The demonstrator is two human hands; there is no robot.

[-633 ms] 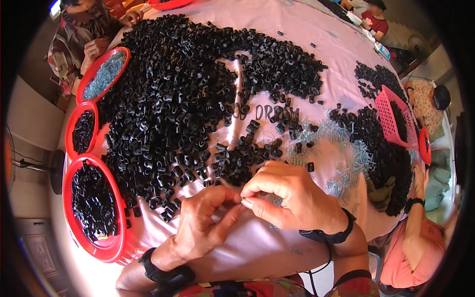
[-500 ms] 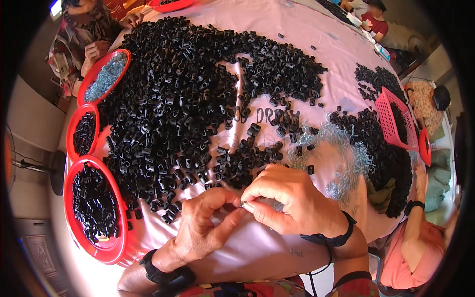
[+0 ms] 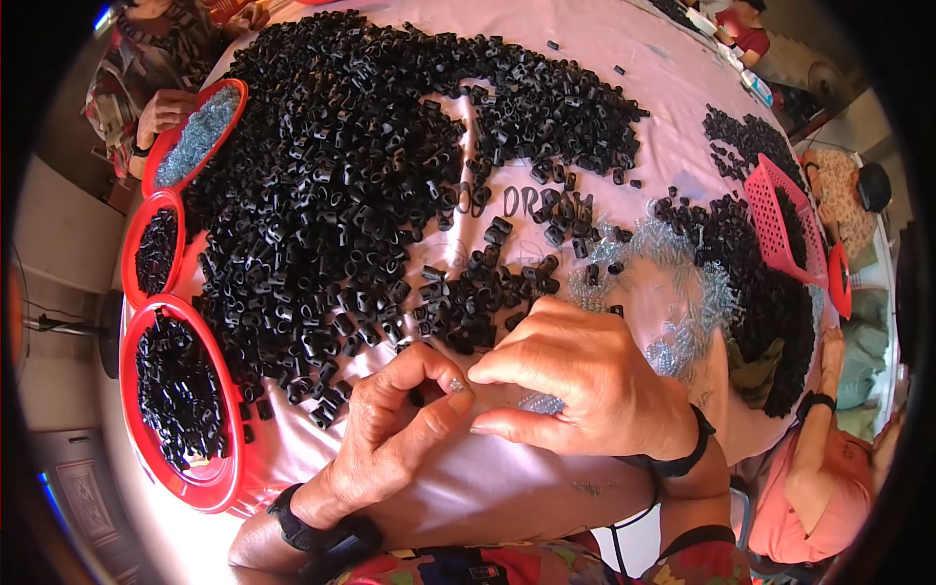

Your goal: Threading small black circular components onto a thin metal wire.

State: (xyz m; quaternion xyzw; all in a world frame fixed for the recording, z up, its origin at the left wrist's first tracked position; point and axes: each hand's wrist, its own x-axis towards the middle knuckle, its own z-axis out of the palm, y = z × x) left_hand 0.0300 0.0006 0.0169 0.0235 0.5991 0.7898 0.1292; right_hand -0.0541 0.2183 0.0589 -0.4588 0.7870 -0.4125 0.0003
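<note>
In front of me my left hand (image 3: pixel 402 414) is closed in a pinch, with a small silvery piece (image 3: pixel 456 386), apparently a metal spring, between thumb and index finger. Just to the right is my right hand (image 3: pixel 585 385), its thumb and fingers apart and no object visible between them. Both hands are over the near part of the table, close to a small group of black hollow plastic pieces (image 3: pixel 478 310) that look like cord-lock barrels. A small heap of silvery springs (image 3: pixel 541 402) shows partly from under my right hand; more silvery springs (image 3: pixel 687 292) are scattered farther right.
A big pile of black pieces (image 3: pixel 322 195) covers the left and middle of the pink-covered table (image 3: pixel 526 58). Red bowls of black parts (image 3: pixel 180 390) and springs (image 3: pixel 200 136) line the left edge. A pink basket (image 3: pixel 780 219) stands at right. Other people sit around the table.
My hands have come apart: the right fingers have opened and let go, while the left keeps the tiny silvery piece. At upper left, another person's hand has moved to the bowl of springs.
</note>
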